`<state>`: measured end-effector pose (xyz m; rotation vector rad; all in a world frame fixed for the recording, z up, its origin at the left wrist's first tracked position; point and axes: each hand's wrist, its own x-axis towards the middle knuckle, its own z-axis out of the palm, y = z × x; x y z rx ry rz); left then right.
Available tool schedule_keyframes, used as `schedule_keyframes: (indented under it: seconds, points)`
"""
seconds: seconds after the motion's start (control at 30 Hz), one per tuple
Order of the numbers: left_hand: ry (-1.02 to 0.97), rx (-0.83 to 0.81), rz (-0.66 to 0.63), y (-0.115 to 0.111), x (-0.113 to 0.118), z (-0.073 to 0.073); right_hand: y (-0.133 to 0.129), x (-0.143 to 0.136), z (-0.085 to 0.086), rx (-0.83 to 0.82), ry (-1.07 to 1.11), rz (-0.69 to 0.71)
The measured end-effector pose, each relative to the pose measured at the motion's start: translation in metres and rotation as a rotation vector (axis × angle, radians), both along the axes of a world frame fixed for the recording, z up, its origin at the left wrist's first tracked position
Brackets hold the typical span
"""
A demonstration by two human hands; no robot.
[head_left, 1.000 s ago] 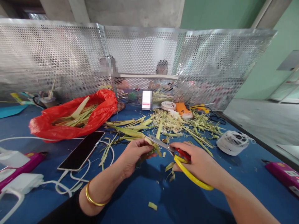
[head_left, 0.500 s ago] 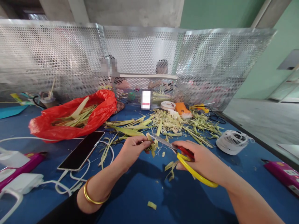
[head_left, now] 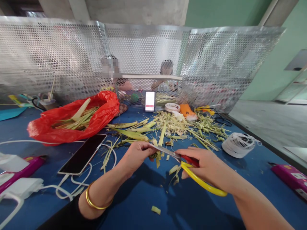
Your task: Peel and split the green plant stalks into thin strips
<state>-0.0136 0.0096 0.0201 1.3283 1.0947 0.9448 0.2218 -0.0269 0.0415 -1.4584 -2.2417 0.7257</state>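
Observation:
My left hand, closed, pinches a small bundle of pale green and brown corn husk in its fingertips, just above the blue table. My right hand is wrapped round scissors with one red and one yellow handle. Their blades point left and lie across the husk, close to my left fingertips. Below the blades, loose husk scraps rest on the table. Behind my hands, long husk strips are spread beside a heap of shredded husk.
A red plastic bag of husk strips, a phone and white cables stand left. To the right are a white string roll and a purple device. Tape lies before a perforated metal screen; two people sit beyond.
The scissors' blades have come left and slightly down onto the husk by my left fingertips. A small brownish husk piece now lies on the table behind the blades.

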Motion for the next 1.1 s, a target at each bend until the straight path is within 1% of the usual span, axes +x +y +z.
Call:
schedule_keyframes:
  seconds: [0.23,0.33,0.43,0.53,0.6,0.67,0.73,0.8,0.87,1.0,1.03,1.1]
  points:
    - [0.025,-0.021,-0.027,0.001,-0.001,0.0,0.002,0.002,-0.002,-0.038,0.011,0.037]
    - [0.021,-0.007,-0.038,0.001,-0.002,-0.001,0.002,0.002,-0.002,-0.03,0.02,0.041]
    - [0.052,0.014,-0.024,0.001,-0.002,-0.003,0.001,0.001,0.0,-0.028,0.016,0.046]
    - [0.063,0.011,-0.011,0.002,-0.003,-0.005,0.002,0.001,0.0,0.008,-0.003,0.007]
    - [0.015,-0.021,0.001,0.002,-0.003,-0.006,0.004,0.002,-0.002,0.071,-0.025,-0.078]
    - [-0.064,-0.087,0.018,0.002,-0.003,-0.006,0.008,0.005,-0.005,0.164,-0.102,-0.202]
    - [-0.161,-0.172,0.029,0.001,-0.002,-0.006,0.012,0.009,-0.01,0.258,-0.257,-0.322]
    - [-0.264,-0.25,0.045,0.0,-0.001,-0.005,0.017,0.013,-0.014,0.31,-0.429,-0.391]
    - [-0.353,-0.32,0.081,-0.001,0.002,-0.004,0.021,0.016,-0.018,0.321,-0.546,-0.371]
    - [-0.467,-0.406,0.162,-0.005,0.006,-0.002,0.028,0.019,-0.026,0.297,-0.621,-0.228]
    - [-0.495,-0.413,0.175,-0.006,0.007,-0.002,0.029,0.018,-0.028,0.287,-0.632,-0.211]
    - [-0.554,-0.421,0.19,-0.008,0.009,-0.001,0.03,0.014,-0.029,0.311,-0.621,-0.229]
